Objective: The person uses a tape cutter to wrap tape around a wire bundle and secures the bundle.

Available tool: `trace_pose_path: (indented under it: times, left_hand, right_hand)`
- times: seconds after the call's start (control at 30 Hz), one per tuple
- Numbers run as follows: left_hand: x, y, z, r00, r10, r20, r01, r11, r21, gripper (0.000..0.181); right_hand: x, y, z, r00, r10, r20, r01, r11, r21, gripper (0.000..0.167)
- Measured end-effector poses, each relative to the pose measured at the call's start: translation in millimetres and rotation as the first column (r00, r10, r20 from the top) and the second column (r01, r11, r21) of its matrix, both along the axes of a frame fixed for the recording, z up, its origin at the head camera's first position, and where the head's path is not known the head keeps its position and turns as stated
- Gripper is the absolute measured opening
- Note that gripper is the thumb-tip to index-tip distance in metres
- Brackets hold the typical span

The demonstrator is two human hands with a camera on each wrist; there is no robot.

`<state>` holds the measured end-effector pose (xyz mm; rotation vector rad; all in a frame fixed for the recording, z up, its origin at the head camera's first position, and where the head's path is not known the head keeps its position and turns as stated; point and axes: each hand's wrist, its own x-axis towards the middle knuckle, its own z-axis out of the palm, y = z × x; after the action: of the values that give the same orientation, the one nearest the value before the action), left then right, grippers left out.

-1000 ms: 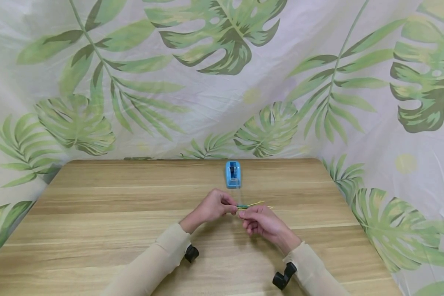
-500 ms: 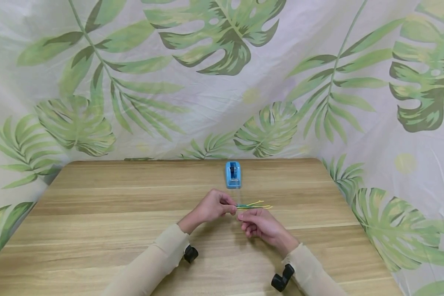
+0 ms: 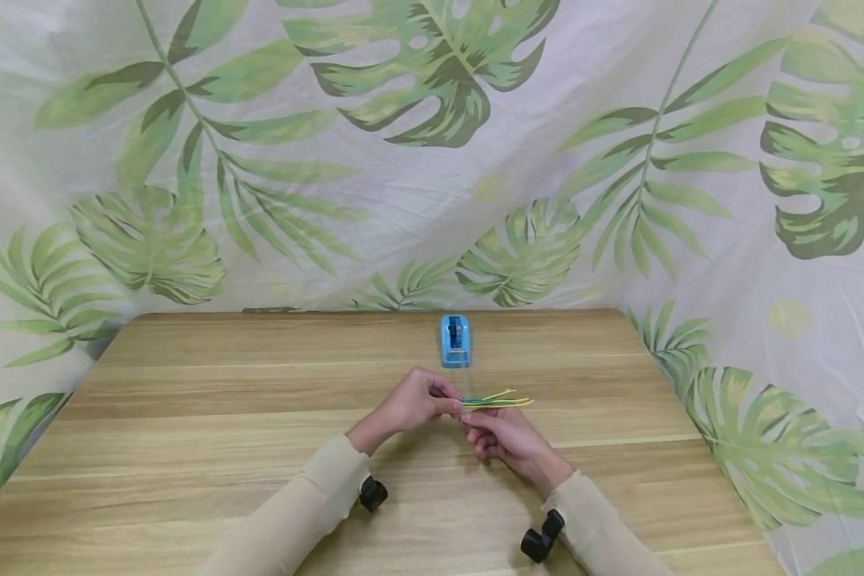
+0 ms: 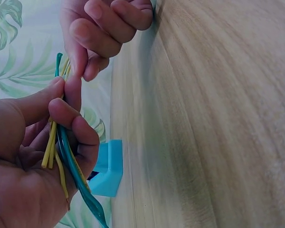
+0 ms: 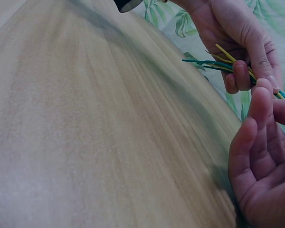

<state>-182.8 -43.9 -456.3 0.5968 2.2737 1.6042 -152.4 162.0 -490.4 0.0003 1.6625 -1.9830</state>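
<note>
This is a small work spot with a worktop [image 3: 209, 448] that looks like wood. You cannot tell if it is in a home, an office or a workshop. A big pale cloth [image 3: 418, 200] with green leaves hangs behind the far edge and goes past both round far corners. It has creases, like a sheet used as a wall. A blue tape holder [image 3: 455, 342], like ones on desks, sits near the far edge.

Glossy plastic-looking strands [image 4: 72, 160], smooth wood-grain tabletop [image 3: 223, 416]
</note>
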Motion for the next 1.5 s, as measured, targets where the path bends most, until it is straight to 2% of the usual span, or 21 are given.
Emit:
trace_pose_path:
  times: [0.43,0.63,0.8,0.9,1.07,1.23,1.5]
  left_hand:
    - [1.1,-0.7,0.2,1.000,-0.017,-0.011,0.017,0.999,0.031,0.005]
    - [1.1,-2.3,0.1,1.000,-0.017,-0.012,0.017,0.999,0.035,0.004]
    - [1.3,-5.0,1.1,1.000,-0.020,-0.015,0.021,0.999,0.034,0.005]
    - [0.6,-6.1,0.7,1.000,-0.026,-0.017,0.027,0.999,0.035,0.005]
    - [0.4,-6.9,-1.3,0.999,-0.028,-0.018,0.029,0.999,0.031,0.005]
    - [1.2,-7.3,-1.9,1.000,-0.026,-0.003,0.026,0.999,0.024,0.005]
    - [2.1,-6.3,-1.1,0.999,-0.018,0.036,0.017,0.999,0.027,0.004]
  right_hand:
    - [-0.9,-3.4,-1.4,0.997,-0.073,0.000,0.073,0.996,0.047,0.022]
    - [0.6,-0.9,-0.2,0.999,-0.044,0.030,0.042,0.998,0.048,0.033]
    - [3.1,3.4,1.2,0.997,0.018,0.080,-0.018,1.000,0.001,0.026]
    - [3.8,4.8,1.5,0.994,0.034,0.099,-0.027,0.997,-0.067,0.019]
    - [3.1,2.7,1.4,0.991,0.008,0.134,0.014,0.988,-0.156,0.018]
    - [3.4,-0.4,2.2,0.987,-0.031,0.160,0.061,0.980,-0.189,0.012]
    - [2.6,-3.0,2.6,0.984,-0.041,0.173,0.077,0.976,-0.204,0.010]
